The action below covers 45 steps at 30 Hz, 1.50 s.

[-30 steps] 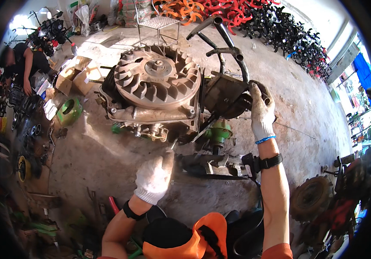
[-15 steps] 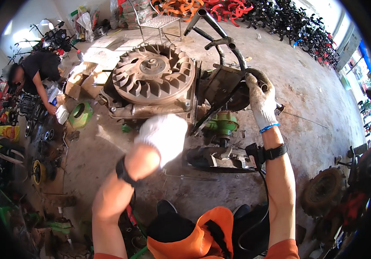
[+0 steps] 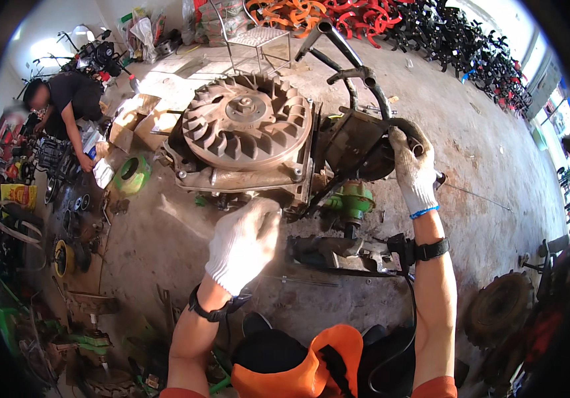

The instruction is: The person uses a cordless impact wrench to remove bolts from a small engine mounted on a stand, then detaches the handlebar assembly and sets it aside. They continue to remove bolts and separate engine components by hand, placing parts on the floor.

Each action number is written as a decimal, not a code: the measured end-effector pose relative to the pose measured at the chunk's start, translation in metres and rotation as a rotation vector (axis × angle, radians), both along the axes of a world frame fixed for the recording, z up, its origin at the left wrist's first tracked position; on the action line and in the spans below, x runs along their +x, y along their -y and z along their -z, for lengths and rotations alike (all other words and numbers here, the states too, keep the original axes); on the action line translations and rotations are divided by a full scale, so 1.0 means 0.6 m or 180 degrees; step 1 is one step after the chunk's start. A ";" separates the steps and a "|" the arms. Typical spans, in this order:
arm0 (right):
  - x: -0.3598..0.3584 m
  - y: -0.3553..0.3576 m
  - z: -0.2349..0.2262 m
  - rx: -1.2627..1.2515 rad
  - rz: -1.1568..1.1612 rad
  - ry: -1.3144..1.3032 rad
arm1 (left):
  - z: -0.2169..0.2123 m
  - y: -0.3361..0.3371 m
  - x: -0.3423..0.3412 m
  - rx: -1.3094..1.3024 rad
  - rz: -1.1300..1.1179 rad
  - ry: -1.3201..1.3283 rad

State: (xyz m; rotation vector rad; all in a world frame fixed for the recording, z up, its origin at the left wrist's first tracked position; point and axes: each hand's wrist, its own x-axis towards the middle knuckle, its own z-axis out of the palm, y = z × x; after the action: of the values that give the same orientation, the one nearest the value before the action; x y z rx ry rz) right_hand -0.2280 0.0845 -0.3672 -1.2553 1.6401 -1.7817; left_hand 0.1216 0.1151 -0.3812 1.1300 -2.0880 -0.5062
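An engine with a large finned flywheel [image 3: 244, 123] stands in front of me, fixed to a black tubular frame [image 3: 346, 61]. My right hand [image 3: 414, 169], in a white knit glove, is wrapped round a bent black tube of that frame. Close to the engine's near lower edge is my left hand [image 3: 244, 240], gloved too, its fingers curled together. What those fingers hold, if anything, is hidden. Below the frame shows a green gear housing [image 3: 351, 199]. A dark metal guard [image 3: 345, 255] lies low beside it.
A green ring-shaped part [image 3: 132, 174] lies on the concrete floor at left. Beyond it a co-worker [image 3: 76, 99] bends over parts. Piles of orange, red and black curved blades [image 3: 457, 50] line the back, near a metal chair [image 3: 255, 36]. A tyre [image 3: 499, 302] rests at right.
My left hand was a blur below the engine; now it is sharper, turned with fingers curled toward the engine's lower edge. My right hand keeps its grip. The view has shifted slightly.
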 end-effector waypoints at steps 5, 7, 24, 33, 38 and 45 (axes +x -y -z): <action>-0.005 0.000 0.006 0.0081 0.0157 -0.0017 | -0.029 -0.006 0.020 -0.0131 -0.0089 -0.0088; -0.007 0.001 0.008 0.0055 0.0181 -0.0105 | -0.019 -0.039 0.046 -0.0197 -0.0453 -0.0146; -0.018 0.008 0.016 -0.0046 -0.0016 0.0196 | 0.186 -0.087 0.025 -0.0755 -0.0462 -0.1132; -0.004 0.003 0.003 -0.0023 0.0024 0.0208 | 0.242 -0.078 0.010 -0.0836 -0.0380 -0.0839; -0.007 0.000 0.007 0.0017 0.0054 0.0154 | 0.203 -0.081 -0.014 -0.0910 -0.0222 -0.0496; -0.002 0.001 0.000 -0.0037 -0.0002 0.0062 | 0.003 0.021 -0.030 -0.0293 -0.0182 0.0304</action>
State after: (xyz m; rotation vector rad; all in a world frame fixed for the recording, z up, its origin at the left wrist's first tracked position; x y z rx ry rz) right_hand -0.2294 0.0838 -0.3669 -1.2395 1.6206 -1.8000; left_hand 0.1038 0.1025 -0.3833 1.1770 -2.1308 -0.3315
